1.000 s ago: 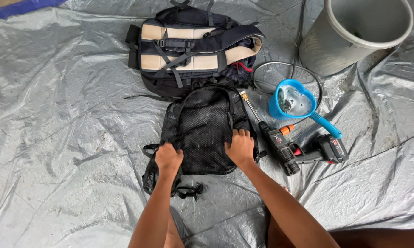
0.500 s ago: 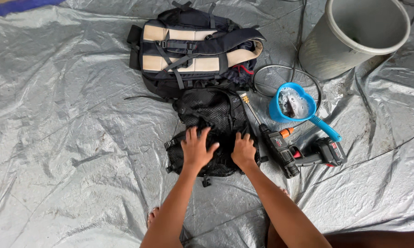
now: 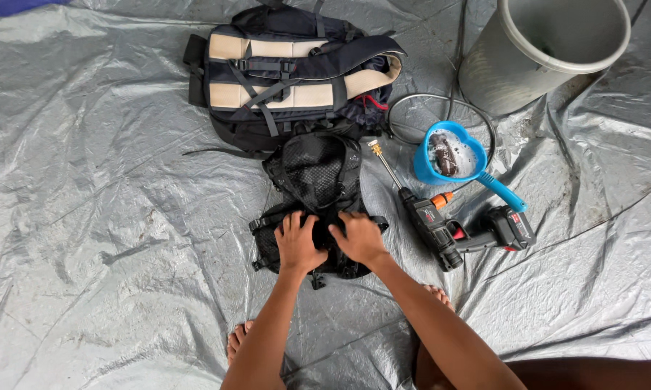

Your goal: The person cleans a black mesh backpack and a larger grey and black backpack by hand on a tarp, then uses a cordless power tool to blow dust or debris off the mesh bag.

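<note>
1. Your left hand is lying palm down on the small black mesh pack, fingers spread a little and pressing flat on the fabric, not pinching anything.
2. Your right hand is sitting just beside it at 3 o'clock, also palm down, fingers held close together and curling over the same fold; thumbs nearly touching. Can't tell if the fingertips are gripping a strap underneath.
3. The black pack is lying flat on the grey tarp, approx centre of view, w/ its lower part doubled up under both hands and the mesh panel showing above your knuckles at 12 o'clock.
4. At 12 o'clock beyond it, touching its top edge, a bigger navy and tan backpack is lying straps-up.
5. At 3 o'clock from your right hand, near but apart, a black and red cordless sprayer w/ a brass-tipped lance is resting on the tarp.
6. At 2 o'clock, a blue heart-shaped scoop is holding water and a dark item; a thin hose is looping round it.
7. Further out at 1 o'clock, a grey bucket is standing upright.
8. At 6 o'clock, your bare toes are showing beside your left forearm.
</note>
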